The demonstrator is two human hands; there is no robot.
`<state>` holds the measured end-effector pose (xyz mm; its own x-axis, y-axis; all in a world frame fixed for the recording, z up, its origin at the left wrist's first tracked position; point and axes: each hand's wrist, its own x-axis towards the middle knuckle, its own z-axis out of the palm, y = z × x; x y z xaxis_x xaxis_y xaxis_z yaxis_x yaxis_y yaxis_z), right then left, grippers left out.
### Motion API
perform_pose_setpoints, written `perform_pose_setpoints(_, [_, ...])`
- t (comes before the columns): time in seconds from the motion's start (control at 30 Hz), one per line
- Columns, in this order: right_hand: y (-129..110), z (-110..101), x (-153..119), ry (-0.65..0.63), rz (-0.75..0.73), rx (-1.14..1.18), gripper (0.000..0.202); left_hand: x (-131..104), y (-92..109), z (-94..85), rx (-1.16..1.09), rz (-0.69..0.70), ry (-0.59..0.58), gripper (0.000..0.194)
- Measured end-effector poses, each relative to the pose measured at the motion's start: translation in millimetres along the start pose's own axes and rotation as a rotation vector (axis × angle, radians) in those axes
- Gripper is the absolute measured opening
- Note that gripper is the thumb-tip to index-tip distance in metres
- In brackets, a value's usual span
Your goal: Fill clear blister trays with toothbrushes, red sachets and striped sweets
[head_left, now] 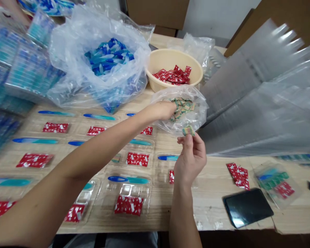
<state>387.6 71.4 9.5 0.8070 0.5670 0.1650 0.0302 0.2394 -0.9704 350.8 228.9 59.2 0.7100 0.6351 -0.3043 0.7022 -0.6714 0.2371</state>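
Note:
My left hand (166,109) reaches into a clear plastic bag (167,128) of small flat green-and-tan pieces (183,106). Its fingertips are hidden among them, so their closing does not show. In front of the bag, my right hand (191,155) pinches a few similar green-and-yellow pieces (188,130) between thumb and fingers. Clear plastic trays (155,206) lie in rows under my left arm. Many of them carry a blue-and-teal pen-shaped tool (127,179) and a red patterned packet (129,205). Another tray, partly behind my right wrist, holds a blue tool (167,157).
A large bag (67,44) of blue tools and a cream bowl (155,81) of red packets stand behind. Stacked filled packs (28,72) rise at left, grey plastic trays (237,79) at right. A phone (248,207) lies near the front edge beside loose red packets (239,175).

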Motion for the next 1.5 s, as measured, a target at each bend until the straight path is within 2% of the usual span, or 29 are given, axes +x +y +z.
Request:
perform_pose_setpoints(0.17, [0.4,0.1,0.6,0.007,-0.004,0.000,0.018,-6.6,6.5,-6.3,0.025,-0.014,-0.053,0.021])
perform_pose_setpoints(0.3, [-1.8,0.4,0.2,0.012,0.011,0.016,0.016,-0.4,0.9,-2.2,0.008,-0.023,-0.017,0.018])
perform_pose_setpoints(0.4, [-3.2,0.5,-0.1,0.024,0.015,0.007,0.017,4.2,-6.5,3.2,-0.127,0.031,0.130,0.016])
perform_pose_setpoints(0.5, [-2.8,0.6,0.1,0.040,0.018,-0.010,0.018,4.1,-12.4,8.6,-0.397,0.164,0.320,0.013])
perform_pose_setpoints(0.63, [-0.4,0.9,0.5,0.038,0.017,0.040,0.016,-3.0,-16.0,13.0,-0.716,0.331,0.350,0.006])
perform_pose_setpoints(0.83, [0.8,2.2,-0.2,0.031,0.023,0.030,0.018,-10.1,-13.9,13.5,-0.906,0.310,0.384,0.011])
perform_pose_setpoints(1.03, [1.3,1.5,1.3,0.018,0.016,0.008,0.017,-21.7,-9.3,11.8,-0.977,0.317,0.618,0.007])
perform_pose_setpoints(1.1, [1.2,0.9,1.5,-0.012,0.003,-0.022,0.016,-32.3,-8.6,7.6,-1.003,0.339,0.607,0.005])
perform_pose_setpoints(1.3, [-0.7,1.7,-0.2,-0.087,-0.052,-0.011,0.013,-68.0,-3.5,1.8,-1.032,0.391,0.401,0.004])
perform_pose_setpoints(1.5, [-0.3,3.1,-2.3,-0.127,-0.045,0.056,0.015,-82.8,-0.6,6.9,-1.046,0.364,0.377,0.003])
